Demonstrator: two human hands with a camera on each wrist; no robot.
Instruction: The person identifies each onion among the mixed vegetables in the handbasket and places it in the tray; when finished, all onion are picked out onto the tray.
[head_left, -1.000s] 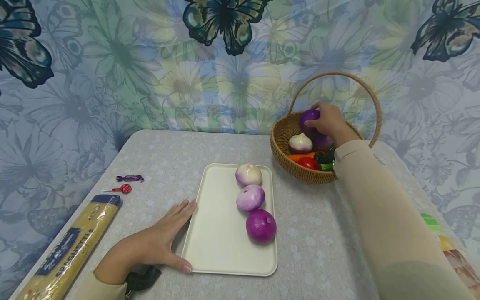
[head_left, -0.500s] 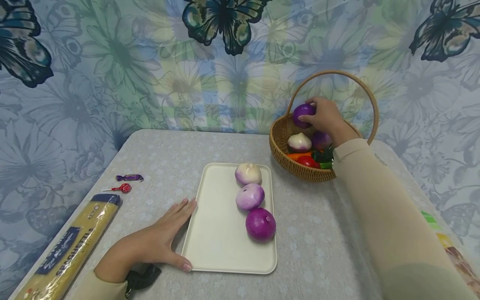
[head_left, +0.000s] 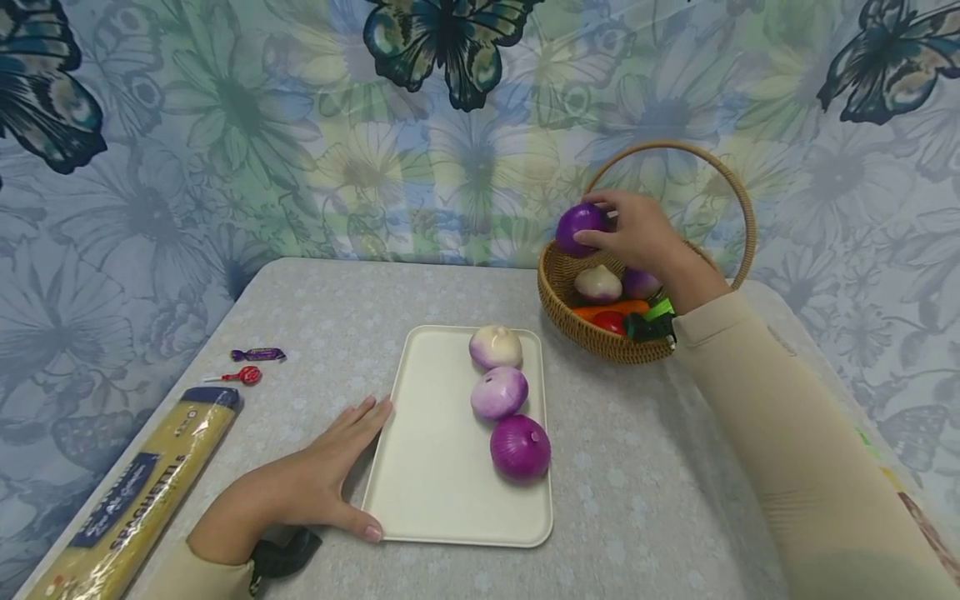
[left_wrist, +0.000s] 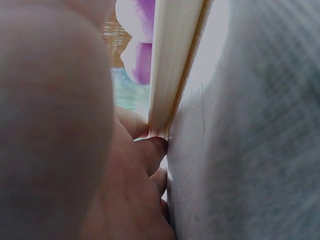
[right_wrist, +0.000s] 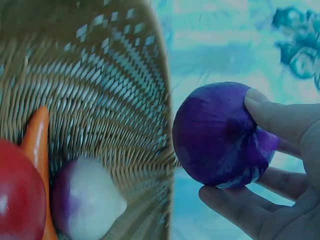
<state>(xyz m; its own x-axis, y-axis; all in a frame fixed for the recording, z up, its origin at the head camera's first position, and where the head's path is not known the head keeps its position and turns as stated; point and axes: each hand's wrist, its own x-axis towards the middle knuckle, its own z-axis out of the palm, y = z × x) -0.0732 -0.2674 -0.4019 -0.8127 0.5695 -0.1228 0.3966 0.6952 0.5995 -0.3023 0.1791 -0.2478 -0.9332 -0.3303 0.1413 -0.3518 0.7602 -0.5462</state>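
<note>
Gripping a dark purple onion (head_left: pixel 577 229) with curled fingers and thumb, the right hand (head_left: pixel 633 233) holds it in the air above the left rim of the wicker basket (head_left: pixel 592 333), at the far right of the table (head_left: pixel 315 333). In the right wrist view the same onion (right_wrist: pixel 220 135) sits between the thumb above and the fingertips (right_wrist: pixel 225 200) below, just outside the basket's woven wall (right_wrist: pixel 115 115).

Inside the basket lie a white-and-purple onion (head_left: pixel 597 283), another purple onion (head_left: pixel 641 283), a carrot (head_left: pixel 600 311), a red tomato (head_left: pixel 609 322) and something dark green (head_left: pixel 648 321).

The left hand (head_left: pixel 307 487) lies flat on the table with fingers straight and together, its thumb and fingertips against the near left edge of the cream tray (head_left: pixel 431 467). The left wrist view shows the tray's rim (left_wrist: pixel 172 70) touching a finger (left_wrist: pixel 150 150).

On the tray 3 onions stand in a row along its right side: a pale one (head_left: pixel 496 347) farthest, a light purple one (head_left: pixel 499 393) in the middle and a deep magenta one (head_left: pixel 521 448) nearest.

At the left of the table lie a pack of spaghetti (head_left: pixel 142 500), a red lollipop (head_left: pixel 247 376) and a purple wrapped candy (head_left: pixel 258 355).
</note>
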